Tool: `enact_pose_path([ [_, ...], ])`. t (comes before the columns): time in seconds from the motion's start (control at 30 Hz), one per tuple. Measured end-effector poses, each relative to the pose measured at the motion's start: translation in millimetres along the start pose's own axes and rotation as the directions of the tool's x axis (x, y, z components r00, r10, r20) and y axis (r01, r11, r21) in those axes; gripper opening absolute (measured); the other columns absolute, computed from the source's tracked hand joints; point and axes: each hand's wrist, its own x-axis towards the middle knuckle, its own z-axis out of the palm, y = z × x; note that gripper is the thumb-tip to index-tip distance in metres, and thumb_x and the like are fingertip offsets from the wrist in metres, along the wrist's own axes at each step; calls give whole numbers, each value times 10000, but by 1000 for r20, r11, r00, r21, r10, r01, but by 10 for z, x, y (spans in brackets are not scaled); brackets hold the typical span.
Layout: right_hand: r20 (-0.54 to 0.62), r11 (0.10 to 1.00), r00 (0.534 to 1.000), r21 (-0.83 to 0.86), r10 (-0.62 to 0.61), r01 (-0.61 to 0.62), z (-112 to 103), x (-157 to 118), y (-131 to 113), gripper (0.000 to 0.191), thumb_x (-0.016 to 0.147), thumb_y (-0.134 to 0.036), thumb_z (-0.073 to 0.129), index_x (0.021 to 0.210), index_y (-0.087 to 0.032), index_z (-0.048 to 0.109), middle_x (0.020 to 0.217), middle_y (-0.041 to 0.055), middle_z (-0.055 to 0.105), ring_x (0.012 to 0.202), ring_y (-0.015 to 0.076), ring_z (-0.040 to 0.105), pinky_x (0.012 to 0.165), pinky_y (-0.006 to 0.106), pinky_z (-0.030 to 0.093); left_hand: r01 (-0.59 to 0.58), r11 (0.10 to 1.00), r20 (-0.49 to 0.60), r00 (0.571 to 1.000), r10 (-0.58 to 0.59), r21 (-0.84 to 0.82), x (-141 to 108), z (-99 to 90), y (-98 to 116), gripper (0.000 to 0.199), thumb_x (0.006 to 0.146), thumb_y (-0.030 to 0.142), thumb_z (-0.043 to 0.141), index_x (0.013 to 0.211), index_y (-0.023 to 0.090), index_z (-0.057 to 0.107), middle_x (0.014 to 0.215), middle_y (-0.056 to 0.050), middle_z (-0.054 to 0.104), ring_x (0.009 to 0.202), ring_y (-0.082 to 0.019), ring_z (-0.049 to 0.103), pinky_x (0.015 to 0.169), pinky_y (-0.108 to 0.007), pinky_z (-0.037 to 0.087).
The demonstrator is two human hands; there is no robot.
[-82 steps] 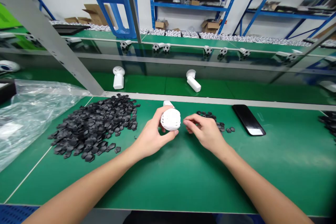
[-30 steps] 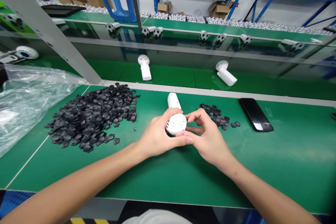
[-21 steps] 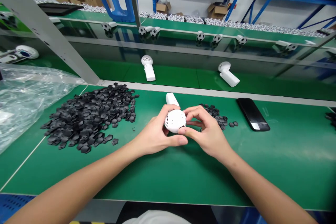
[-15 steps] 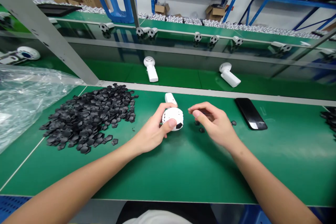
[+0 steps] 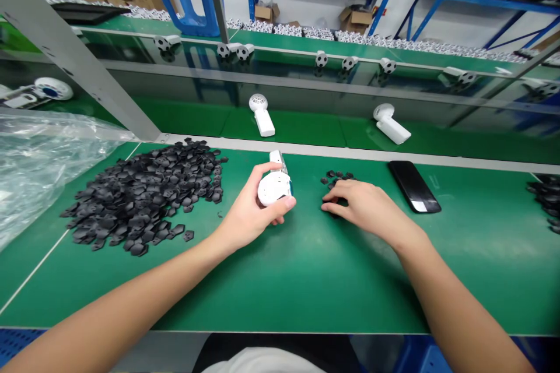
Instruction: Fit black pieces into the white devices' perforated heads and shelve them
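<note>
Wht unit (image 5: 273,187) btwn L fingers (image 5: 280,207), gripped, R fingers (image 5: 336,208) at blk pcs (image 5: 339,175), hold unclear

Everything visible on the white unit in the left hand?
The unit looks like white plastic: round head facing up toward the camera, handle pointing away from the person. A dark patch shows low on the head, blue at its right side. The left hand grips the head; bench contact can't be told.

The right hand (image 5: 367,207) has moved from the white device (image 5: 272,189) down to the black pieces (image 5: 339,175).
</note>
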Motion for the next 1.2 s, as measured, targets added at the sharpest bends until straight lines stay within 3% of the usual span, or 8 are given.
enact_pose_path([
  [0.2,-91,993,992,-85,-93,85,48,-9,-78,258,1070,-279,543,991,-195,774,1005,93,714,974,258,675,770,372,522,39,995,41,999,-35,-93,32,67,-63,595,880,332,818,1358,281,467,1185,-70,660,781,-189,754,634,-296,608],
  [0.3,-196,981,979,172,-51,86,80,25,-147,282,1074,-324,551,1006,-207,799,990,94,705,931,249,667,822,391,534,25,997,42,999,-22,-77,35,77,-117,599,869,313,826,1330,281,446,1148,-51,642,782,-184,740,643,-298,599],
  [0.37,-166,859,984,511,60,34,99,42,-206,259,1044,-410,625,1005,-235,813,956,66,733,869,221,692,801,367,558,-2,1000,53,999,3,-27,27,69,-147,605,871,318,828,1340,297,446,1099,-20,620,793,-156,698,671,-282,581],
  [0.43,-52,637,988,769,145,-53,111,43,-273,264,973,-480,725,960,-231,813,903,51,765,822,212,730,768,346,590,-38,998,58,998,35,55,12,60,-160,587,884,323,816,1355,313,466,1056,4,589,804,-125,634,708,-258,549],
  [0.53,66,366,984,922,165,-123,123,20,-370,281,884,-474,832,914,-199,782,859,58,795,802,222,778,766,337,630,-91,972,57,995,81,215,-14,56,-133,544,908,317,782,1373,319,500,1045,12,573,824,-117,568,746,-243,503],
  [0.63,93,231,984,965,153,-127,134,-4,-430,264,880,-429,851,928,-193,744,884,69,817,823,219,799,775,323,646,-124,929,65,992,108,348,-29,55,-79,531,905,297,765,1376,310,519,1068,5,599,851,-136,569,760,-253,483],
  [0.9,70,190,995,978,65,-81,197,2,-499,206,940,-377,800,918,-193,711,839,26,792,772,148,766,745,248,629,-282,825,125,959,254,489,-69,73,-165,551,916,224,725,1421,311,521,1269,-32,596,1097,-186,613,968,-302,475],
  [1.2,163,214,985,962,52,-170,159,-51,-578,197,841,-309,878,891,-186,732,783,18,777,734,167,751,729,275,620,-407,766,214,913,347,497,-130,101,-55,557,868,248,754,1372,276,518,1230,-56,507,1010,-180,580,908,-301,498],
])
